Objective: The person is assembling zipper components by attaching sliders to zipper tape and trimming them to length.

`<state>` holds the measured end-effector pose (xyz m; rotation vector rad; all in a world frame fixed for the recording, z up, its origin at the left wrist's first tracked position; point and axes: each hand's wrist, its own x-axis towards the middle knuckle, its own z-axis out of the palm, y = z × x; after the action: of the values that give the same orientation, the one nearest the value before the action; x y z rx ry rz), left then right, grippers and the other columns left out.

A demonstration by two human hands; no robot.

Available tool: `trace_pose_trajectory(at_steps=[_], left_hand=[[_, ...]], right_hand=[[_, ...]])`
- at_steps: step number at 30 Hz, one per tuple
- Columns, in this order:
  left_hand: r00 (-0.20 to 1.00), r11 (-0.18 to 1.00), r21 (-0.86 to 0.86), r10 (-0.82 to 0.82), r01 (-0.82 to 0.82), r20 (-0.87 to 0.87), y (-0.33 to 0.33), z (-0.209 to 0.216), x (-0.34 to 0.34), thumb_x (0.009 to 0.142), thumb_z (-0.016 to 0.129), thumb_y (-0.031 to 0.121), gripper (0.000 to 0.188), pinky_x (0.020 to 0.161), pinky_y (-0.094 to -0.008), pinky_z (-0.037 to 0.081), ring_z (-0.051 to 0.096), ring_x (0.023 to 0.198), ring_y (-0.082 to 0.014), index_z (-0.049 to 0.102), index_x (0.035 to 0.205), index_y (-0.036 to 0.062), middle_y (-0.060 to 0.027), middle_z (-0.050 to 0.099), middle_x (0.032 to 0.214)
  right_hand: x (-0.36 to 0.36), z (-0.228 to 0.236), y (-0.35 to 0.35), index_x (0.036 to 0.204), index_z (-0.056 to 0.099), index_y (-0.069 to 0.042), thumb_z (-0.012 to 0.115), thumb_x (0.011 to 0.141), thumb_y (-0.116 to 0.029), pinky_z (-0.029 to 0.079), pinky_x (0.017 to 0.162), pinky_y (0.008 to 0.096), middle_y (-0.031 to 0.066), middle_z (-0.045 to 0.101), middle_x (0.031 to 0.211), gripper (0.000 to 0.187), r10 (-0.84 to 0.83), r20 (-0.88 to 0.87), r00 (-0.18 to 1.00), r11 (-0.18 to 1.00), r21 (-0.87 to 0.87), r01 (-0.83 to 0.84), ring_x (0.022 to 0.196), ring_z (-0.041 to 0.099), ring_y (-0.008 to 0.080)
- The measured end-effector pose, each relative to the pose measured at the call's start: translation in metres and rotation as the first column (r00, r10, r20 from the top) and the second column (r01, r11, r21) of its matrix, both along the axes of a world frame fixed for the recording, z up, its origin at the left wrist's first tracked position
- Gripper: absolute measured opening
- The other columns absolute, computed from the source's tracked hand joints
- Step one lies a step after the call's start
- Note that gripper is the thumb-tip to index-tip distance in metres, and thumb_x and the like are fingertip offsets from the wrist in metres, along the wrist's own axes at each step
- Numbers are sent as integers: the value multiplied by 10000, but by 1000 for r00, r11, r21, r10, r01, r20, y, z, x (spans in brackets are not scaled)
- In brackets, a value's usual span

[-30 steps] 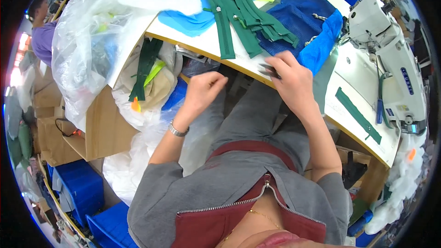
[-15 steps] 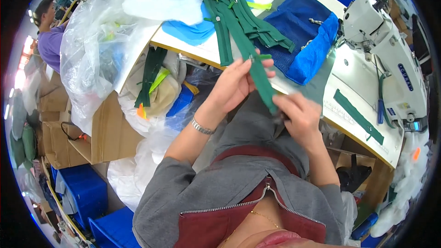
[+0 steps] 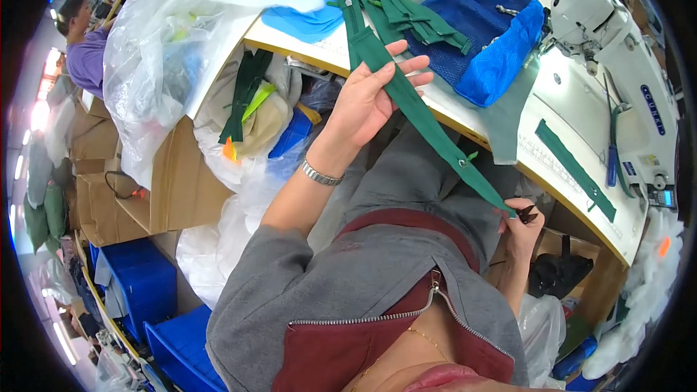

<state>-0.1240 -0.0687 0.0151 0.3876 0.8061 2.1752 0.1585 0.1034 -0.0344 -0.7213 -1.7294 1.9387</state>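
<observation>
A long green fabric strap (image 3: 428,117) with a small metal fitting runs diagonally from the table's front to my lap. My left hand (image 3: 369,98) has its fingers stretched apart, and the strap passes between its thumb and fingers without a closed grip. At the strap's lower end, my right hand (image 3: 524,231) is closed on the tip. A small dark pointed tool (image 3: 527,213) also sticks out of that hand; its kind is not clear. Farther back lies a bundle of similar green straps (image 3: 396,11), joined or overlapping with the held one.
Right of the bundle sits a blue mesh bag (image 3: 472,29). A white sewing machine (image 3: 617,65) stands at the right, with a separate green strip (image 3: 576,169) before it. Clear plastic (image 3: 156,65) and cardboard boxes (image 3: 178,181) crowd the left. A person in purple (image 3: 87,62) is farther away.
My right hand has moved right and toward me, drawing the strap out straight. The left hand's fingers have spread. The dark tool in my right hand now shows.
</observation>
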Motion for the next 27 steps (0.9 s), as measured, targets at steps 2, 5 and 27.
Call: trace_pose_trajectory(at_steps=[2,5,27], left_hand=[[1000,1000,-3,-9,9,0,2,1,6,912,414,114,356,830,-393,484,553,1008,-315,365,1250,16,-230,497,1161],[997,997,-66,-55,52,-51,0,-3,14,899,438,105,358,805,-374,489,589,938,-290,385,1238,2,-221,530,1121],[881,813,-427,-467,395,-73,11,-28,101,831,584,88,124,577,-191,440,539,653,-68,572,911,-6,-22,580,759]], right_hand=[[4,1,3,805,592,45,518,677,95,410,400,209,138,604,718,156,-15,-51,999,999,-43,13,465,516,119],[1,0,4,745,579,46,563,642,49,359,348,202,132,565,675,104,-89,-192,977,991,-113,68,393,445,114],[-48,26,-35,720,595,-62,591,835,-270,233,388,164,-41,499,556,237,175,50,983,941,-302,-152,437,349,-2]])
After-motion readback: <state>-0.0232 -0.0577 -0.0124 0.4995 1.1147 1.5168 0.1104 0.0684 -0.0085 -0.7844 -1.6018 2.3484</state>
